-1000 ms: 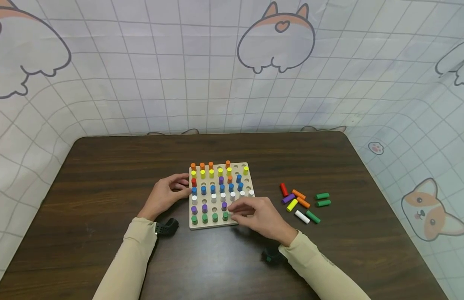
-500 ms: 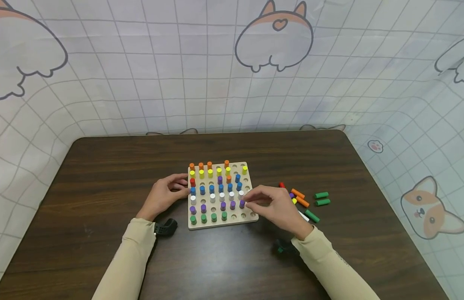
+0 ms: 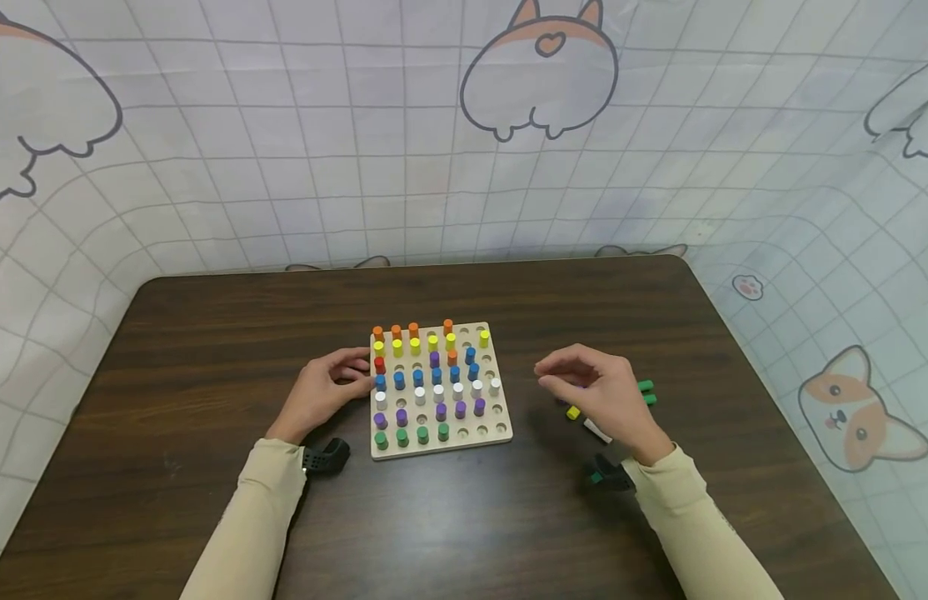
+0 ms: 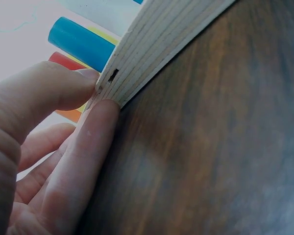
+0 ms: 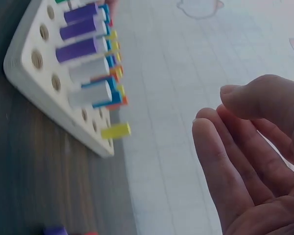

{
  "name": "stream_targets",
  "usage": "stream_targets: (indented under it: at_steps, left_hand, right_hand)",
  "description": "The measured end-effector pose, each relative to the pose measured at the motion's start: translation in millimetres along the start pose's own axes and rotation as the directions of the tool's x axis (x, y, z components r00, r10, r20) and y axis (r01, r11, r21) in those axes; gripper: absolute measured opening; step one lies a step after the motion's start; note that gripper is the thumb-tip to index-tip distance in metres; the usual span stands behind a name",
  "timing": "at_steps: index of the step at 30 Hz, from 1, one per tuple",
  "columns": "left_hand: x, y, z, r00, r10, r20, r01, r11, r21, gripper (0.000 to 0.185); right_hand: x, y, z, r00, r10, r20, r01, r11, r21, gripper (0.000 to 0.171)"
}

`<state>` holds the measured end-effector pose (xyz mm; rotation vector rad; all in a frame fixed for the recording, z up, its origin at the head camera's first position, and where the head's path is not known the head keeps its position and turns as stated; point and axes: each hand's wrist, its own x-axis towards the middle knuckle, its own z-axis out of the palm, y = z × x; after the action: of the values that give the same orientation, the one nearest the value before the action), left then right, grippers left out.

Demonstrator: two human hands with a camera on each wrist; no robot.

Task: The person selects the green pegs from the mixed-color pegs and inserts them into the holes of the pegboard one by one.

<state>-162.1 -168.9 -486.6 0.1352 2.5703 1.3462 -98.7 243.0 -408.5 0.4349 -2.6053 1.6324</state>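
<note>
Resting against the left edge of the wooden peg board, the left hand has its fingertips pressed to the board's layered side, thumb above and a finger along the bottom edge where it meets the dark wooden table; the fingers lie close together and lightly curled on that edge. The board sits near the middle of the table, its holes partly filled with upright pegs: orange along the far row, then yellow, a single red peg just beside the left fingertips, blue, white, purple, and green in the near row.

Off to the board's right, the right hand hovers palm-down over a small cluster of loose pegs lying on the table (green, yellow and white ends show past it). Its fingers are loosely bent and close together with the thumb above them, holding nothing, as the right wrist view shows an empty palm.

Behind the table hangs a white gridded cloth printed with cartoon corgis. No lettering, label or brand mark can be read on board, pegs or cloth.
</note>
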Motion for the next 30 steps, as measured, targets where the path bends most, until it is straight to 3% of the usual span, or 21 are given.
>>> stream_targets:
  at_steps: [16, 30]
  left_hand:
    - [-0.1, 0.6, -1.4, 1.0, 0.018, 0.006, -0.018, 1.0, 0.001, 0.06]
    - [-1.4, 2.2, -0.6, 1.0, 0.001, -0.006, -0.001, 1.0, 0.021, 0.06]
  right_hand:
    - [-9.8, 29.4, -59.4, 0.991, 0.051, -0.124, -0.048, 0.999, 0.024, 0.019]
    - [-16.5, 54.0, -85.5, 0.979, 0.112, -0.171, -0.122, 0.991, -0.049, 0.021]
